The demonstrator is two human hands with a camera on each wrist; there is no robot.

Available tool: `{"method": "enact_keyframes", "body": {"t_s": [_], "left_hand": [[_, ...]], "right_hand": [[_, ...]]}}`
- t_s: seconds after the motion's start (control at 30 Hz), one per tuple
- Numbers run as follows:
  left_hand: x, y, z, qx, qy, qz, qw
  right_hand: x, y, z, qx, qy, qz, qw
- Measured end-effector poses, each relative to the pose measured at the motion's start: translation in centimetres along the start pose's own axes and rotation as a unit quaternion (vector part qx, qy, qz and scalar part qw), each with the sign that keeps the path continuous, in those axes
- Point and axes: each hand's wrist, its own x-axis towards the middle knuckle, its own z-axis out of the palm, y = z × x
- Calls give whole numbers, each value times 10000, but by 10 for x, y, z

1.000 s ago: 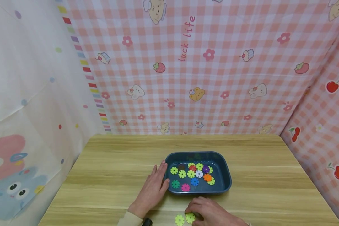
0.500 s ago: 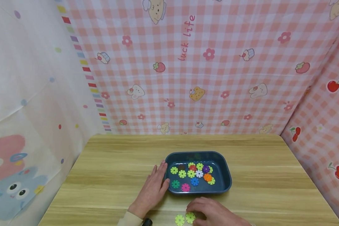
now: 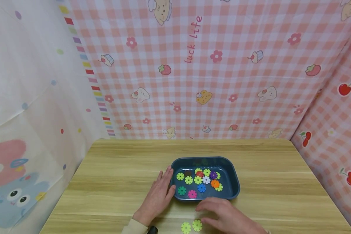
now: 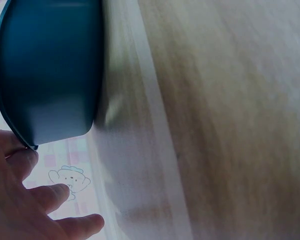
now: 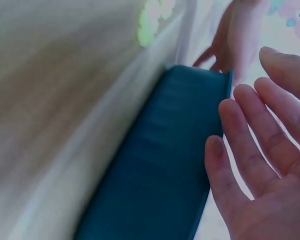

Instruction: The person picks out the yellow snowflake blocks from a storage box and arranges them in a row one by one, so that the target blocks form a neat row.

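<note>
A dark blue tray point(image 3: 234, 191) holds several notched plastic discs, among them a green disc point(image 3: 182, 190), a pink disc point(image 3: 192, 194), a blue disc point(image 3: 201, 188) and an orange disc point(image 3: 214, 183). My left hand point(image 3: 157, 195) rests against the tray's left side, its fingertips and thumb at the rim. Fingers spread and holding nothing, my right hand point(image 3: 226, 214) hovers at the tray's near edge; the right wrist view shows its bare palm point(image 5: 280, 200). Just left of its thumb, two yellow-green discs point(image 3: 186, 227) lie side by side on the table.
The wooden table point(image 3: 128, 156) reaches back to a pink checked cloth point(image 3: 240, 78). White patterned cloth point(image 3: 46, 107) hangs on the left, and more checked cloth point(image 3: 336, 130) on the right. A black object point(image 3: 152, 230) shows beside the left sleeve point(image 3: 134, 227).
My right hand has risen away from the two yellow-green discs and shifted slightly right and toward the tray, its fingers opening. The left hand, tray and discs have stayed put.
</note>
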Motion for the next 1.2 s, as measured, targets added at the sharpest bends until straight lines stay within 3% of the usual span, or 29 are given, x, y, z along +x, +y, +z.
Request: {"method": "enact_keyframes", "body": {"t_s": [0.1, 0.4, 0.63, 0.87, 1.2], "left_hand": [[0, 1, 0, -5, -4, 0, 10000], [0, -1, 1, 8, 13, 55, 10000], [0, 0, -1, -13, -15, 25, 10000], [0, 1, -2, -33, -43, 7, 10000], [0, 1, -1, -13, -17, 27, 10000]], "right_hand": [[1, -3, -4, -123, 232, 39, 9996], [6, 3, -6, -335, 1119, -497, 9919], [11, 4, -13, -403, 1460, -590, 9867], [20, 1, -29, -991, 1917, -1093, 9703], [35, -12, -62, -1068, 1754, -869, 9748]]}}
